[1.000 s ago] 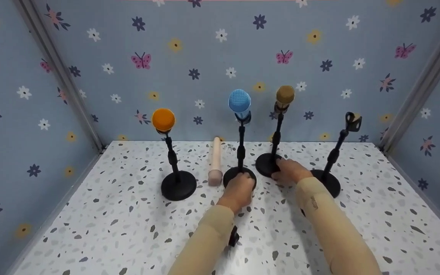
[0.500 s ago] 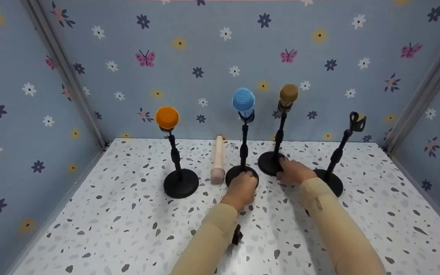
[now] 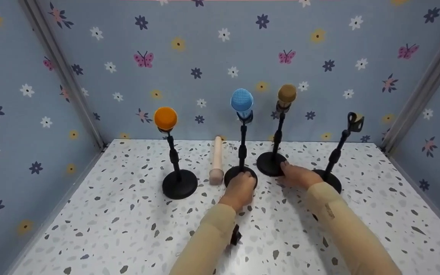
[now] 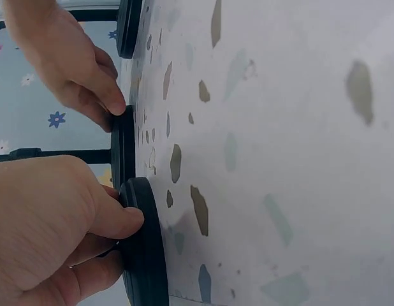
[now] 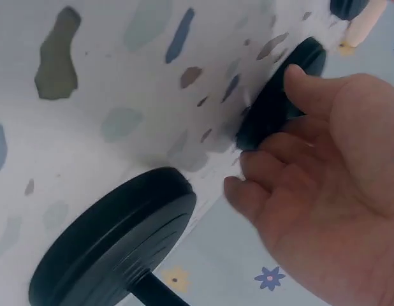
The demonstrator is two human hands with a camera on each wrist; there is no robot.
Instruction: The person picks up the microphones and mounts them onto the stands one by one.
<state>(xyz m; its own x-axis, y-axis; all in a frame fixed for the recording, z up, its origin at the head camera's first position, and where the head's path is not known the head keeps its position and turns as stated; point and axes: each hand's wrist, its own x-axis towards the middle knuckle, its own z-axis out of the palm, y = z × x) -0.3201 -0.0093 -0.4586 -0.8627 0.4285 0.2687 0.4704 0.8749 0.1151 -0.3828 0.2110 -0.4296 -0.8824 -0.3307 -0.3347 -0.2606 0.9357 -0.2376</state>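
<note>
In the head view, my left hand (image 3: 239, 190) grips the round black base of the stand carrying a blue microphone (image 3: 242, 100). Its thumb lies on the rim of that base (image 4: 146, 248) in the left wrist view, with fingers bent over the upper side. To the right, my right hand (image 3: 298, 176) pinches the near right edge of the base (image 3: 269, 164) under a brown microphone (image 3: 287, 93). The right wrist view shows the right thumb against this base (image 5: 264, 108), other fingers loosely bent beside it. Both stands are upright on the speckled table.
An orange microphone (image 3: 165, 118) tops a stand at left. A pale pink microphone (image 3: 217, 162) lies beside the blue one's stand. Close to my right wrist is a stand with a bare clip (image 3: 355, 122). Flowered walls (image 3: 201, 49) enclose the table (image 3: 124, 229) behind and at both sides.
My right hand and forearm have shifted slightly to the right, its fingers drawn toward the base's edge. My left hand stays on its base. The camera view moved a little.
</note>
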